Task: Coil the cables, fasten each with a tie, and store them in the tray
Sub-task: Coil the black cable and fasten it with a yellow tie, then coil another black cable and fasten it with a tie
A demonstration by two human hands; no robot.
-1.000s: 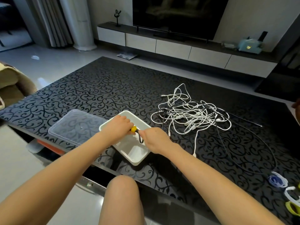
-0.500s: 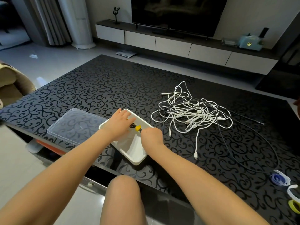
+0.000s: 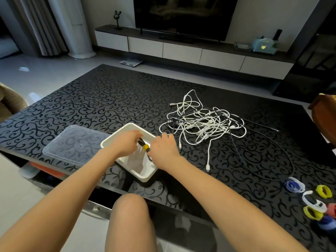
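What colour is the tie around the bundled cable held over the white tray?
Yellow. The yellow tie round the dark coiled cable shows best in the head view.

We had a black scroll-patterned table (image 3: 109,99) before us. The white tray (image 3: 143,178) sat on it beneath our left hand (image 3: 125,142) and right hand (image 3: 163,150), with a clear lid (image 3: 72,144) just left of the left hand. Tangled cables (image 3: 200,122) lay beyond the right hand, and coloured ties (image 3: 311,202) lay well off to its right.

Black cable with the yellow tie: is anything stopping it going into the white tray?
Nothing visible. The left hand and right hand hold the yellow-tied black cable bundle over the open white plastic tray; the clear plastic lid lies beside it.
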